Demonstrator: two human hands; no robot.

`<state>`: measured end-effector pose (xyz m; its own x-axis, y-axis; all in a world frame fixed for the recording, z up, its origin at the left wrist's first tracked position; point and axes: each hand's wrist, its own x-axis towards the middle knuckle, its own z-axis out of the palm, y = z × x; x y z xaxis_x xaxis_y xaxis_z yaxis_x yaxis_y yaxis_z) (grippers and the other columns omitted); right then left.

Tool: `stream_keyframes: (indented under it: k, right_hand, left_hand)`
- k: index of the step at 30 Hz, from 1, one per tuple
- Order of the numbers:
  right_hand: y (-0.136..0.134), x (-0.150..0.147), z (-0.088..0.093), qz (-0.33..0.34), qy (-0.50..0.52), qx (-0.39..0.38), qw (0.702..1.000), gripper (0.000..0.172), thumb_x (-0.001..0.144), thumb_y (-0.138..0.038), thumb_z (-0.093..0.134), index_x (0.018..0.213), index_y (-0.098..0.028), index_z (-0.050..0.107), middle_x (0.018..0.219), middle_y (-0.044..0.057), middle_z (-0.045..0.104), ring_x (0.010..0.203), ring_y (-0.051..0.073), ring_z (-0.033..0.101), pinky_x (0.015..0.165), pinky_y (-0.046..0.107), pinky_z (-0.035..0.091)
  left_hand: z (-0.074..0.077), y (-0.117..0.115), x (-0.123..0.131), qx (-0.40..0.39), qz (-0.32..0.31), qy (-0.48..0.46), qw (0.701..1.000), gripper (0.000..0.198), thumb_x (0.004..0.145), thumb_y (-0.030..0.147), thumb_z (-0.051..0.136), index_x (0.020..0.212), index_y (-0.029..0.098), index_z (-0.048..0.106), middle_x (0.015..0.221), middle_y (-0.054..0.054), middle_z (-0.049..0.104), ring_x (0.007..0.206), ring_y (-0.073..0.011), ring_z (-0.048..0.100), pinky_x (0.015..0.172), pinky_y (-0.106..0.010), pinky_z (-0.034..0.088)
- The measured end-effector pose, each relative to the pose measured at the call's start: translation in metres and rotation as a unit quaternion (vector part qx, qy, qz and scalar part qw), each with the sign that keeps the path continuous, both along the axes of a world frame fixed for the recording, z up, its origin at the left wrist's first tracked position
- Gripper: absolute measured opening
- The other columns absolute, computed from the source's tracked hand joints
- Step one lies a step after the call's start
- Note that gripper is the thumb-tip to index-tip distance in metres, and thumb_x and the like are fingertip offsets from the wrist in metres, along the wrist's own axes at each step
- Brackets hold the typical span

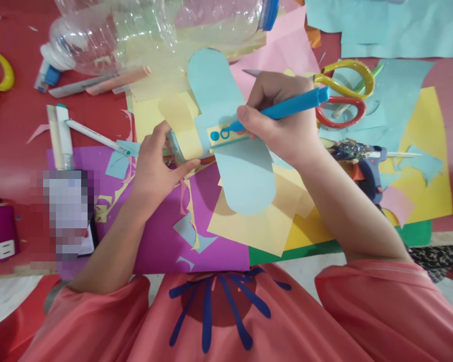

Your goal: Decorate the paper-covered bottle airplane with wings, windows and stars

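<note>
Pinched in my right hand (283, 113) is a blue marker (287, 107), its tip touching a narrow yellow strip (245, 131). The strip bears a filled blue dot and a blue ring beside it. It lies along a light-blue paper model (213, 80) with two rounded wings, one toward the far side and one toward me. My left hand (156, 168) grips the model's left end, thumb on the near side and fingers on the far side. A curled pale-yellow paper piece (183, 123) rises at that end.
Yellow-and-red scissors (347, 93) and a glue gun (372, 171) lie on the right. Clear plastic bottles (109, 37) lie at the back. Left are white markers (64, 136), a blurred phone (70, 216) and a purple box (0, 231). Paper scraps cover purple paper (154, 241).
</note>
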<state>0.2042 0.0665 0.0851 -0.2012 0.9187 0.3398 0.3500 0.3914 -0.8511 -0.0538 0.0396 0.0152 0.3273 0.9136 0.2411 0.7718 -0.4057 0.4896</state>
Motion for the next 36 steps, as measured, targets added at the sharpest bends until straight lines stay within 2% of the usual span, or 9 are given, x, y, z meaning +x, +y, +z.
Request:
stream_keyframes:
  k: [3, 9, 12, 18, 21, 24, 27, 32, 36]
  right_hand:
    - [-0.001, 0.000, -0.001, 0.023, 0.032, 0.026, 0.999, 0.032, 0.074, -0.015, 0.060, 0.055, -0.025, 0.037, 0.054, -0.004, 0.050, 0.049, 0.010, 0.037, 0.054, 0.030, 0.034]
    - [-0.002, 0.000, 0.004, 0.011, -0.025, -0.035, 0.999, 0.031, 0.072, -0.013, 0.060, 0.055, -0.024, 0.038, 0.053, -0.004, 0.049, 0.050, 0.011, 0.039, 0.053, 0.030, 0.033]
    - [-0.002, 0.000, 0.007, 0.002, -0.027, -0.036, 0.999, 0.033, 0.069, -0.008, 0.060, 0.053, -0.024, 0.036, 0.052, -0.004, 0.048, 0.049, 0.011, 0.037, 0.053, 0.030, 0.032]
    - [-0.002, -0.002, 0.011, -0.031, -0.020, -0.059, 0.998, 0.039, 0.069, -0.002, 0.058, 0.052, -0.025, 0.032, 0.051, -0.004, 0.047, 0.049, 0.013, 0.040, 0.053, 0.031, 0.033]
    - [-0.002, -0.002, 0.008, -0.036, -0.013, -0.055, 0.998, 0.038, 0.072, -0.005, 0.060, 0.054, -0.026, 0.034, 0.053, -0.002, 0.049, 0.051, 0.015, 0.044, 0.053, 0.033, 0.037]
    - [0.000, -0.001, 0.004, -0.043, -0.031, -0.043, 0.998, 0.038, 0.069, -0.008, 0.066, 0.055, -0.027, 0.036, 0.051, -0.003, 0.049, 0.050, 0.016, 0.042, 0.055, 0.034, 0.042]
    - [0.000, 0.000, 0.002, -0.042, -0.042, -0.031, 0.998, 0.034, 0.069, -0.013, 0.067, 0.055, -0.027, 0.040, 0.053, -0.002, 0.051, 0.052, 0.016, 0.043, 0.056, 0.034, 0.044]
    - [-0.002, 0.001, 0.002, -0.017, -0.031, -0.028, 0.999, 0.032, 0.072, -0.015, 0.064, 0.054, -0.025, 0.039, 0.053, -0.003, 0.051, 0.051, 0.013, 0.041, 0.056, 0.031, 0.039]
    - [-0.001, 0.000, 0.005, 0.002, -0.016, -0.028, 0.999, 0.036, 0.071, -0.009, 0.062, 0.052, -0.024, 0.036, 0.052, -0.005, 0.049, 0.049, 0.011, 0.037, 0.055, 0.031, 0.033]
  left_hand:
    - [0.000, 0.000, 0.001, 0.007, -0.005, 0.007, 1.000, 0.080, 0.077, 0.060, 0.078, 0.138, 0.027, 0.038, 0.105, -0.003, 0.061, 0.098, -0.0289, 0.066, 0.081, -0.049, 0.060]
    - [0.001, 0.000, 0.002, 0.017, -0.021, 0.003, 1.000, 0.079, 0.076, 0.051, 0.081, 0.137, 0.027, 0.037, 0.108, -0.003, 0.061, 0.104, -0.0312, 0.066, 0.085, -0.053, 0.059]
    - [0.000, 0.000, 0.000, 0.009, -0.012, 0.002, 1.000, 0.081, 0.075, 0.055, 0.080, 0.138, 0.027, 0.037, 0.106, -0.002, 0.060, 0.103, -0.0298, 0.066, 0.084, -0.051, 0.059]
    - [-0.001, 0.001, -0.001, -0.010, -0.008, -0.003, 1.000, 0.083, 0.078, 0.066, 0.074, 0.141, 0.027, 0.037, 0.108, -0.002, 0.060, 0.102, -0.0276, 0.065, 0.086, -0.049, 0.058]
    - [0.001, 0.000, 0.001, -0.010, 0.005, -0.008, 1.000, 0.083, 0.074, 0.058, 0.081, 0.139, 0.028, 0.040, 0.105, -0.002, 0.061, 0.099, -0.0272, 0.065, 0.083, -0.046, 0.058]
    - [0.002, -0.002, 0.003, -0.013, 0.018, -0.009, 1.000, 0.082, 0.070, 0.046, 0.085, 0.137, 0.028, 0.042, 0.105, -0.002, 0.063, 0.097, -0.0277, 0.065, 0.082, -0.046, 0.058]
    - [0.003, -0.002, 0.004, -0.015, 0.021, -0.022, 0.999, 0.080, 0.068, 0.042, 0.086, 0.135, 0.029, 0.044, 0.103, -0.001, 0.063, 0.096, -0.0267, 0.065, 0.082, -0.045, 0.057]
    - [0.007, -0.003, 0.006, -0.030, 0.037, -0.021, 0.999, 0.076, 0.066, 0.036, 0.087, 0.131, 0.028, 0.048, 0.103, -0.001, 0.064, 0.096, -0.0261, 0.064, 0.082, -0.043, 0.057]
    - [0.008, -0.002, 0.007, -0.039, 0.031, -0.020, 0.999, 0.080, 0.066, 0.036, 0.089, 0.132, 0.028, 0.046, 0.106, -0.002, 0.063, 0.099, -0.0277, 0.064, 0.087, -0.048, 0.057]
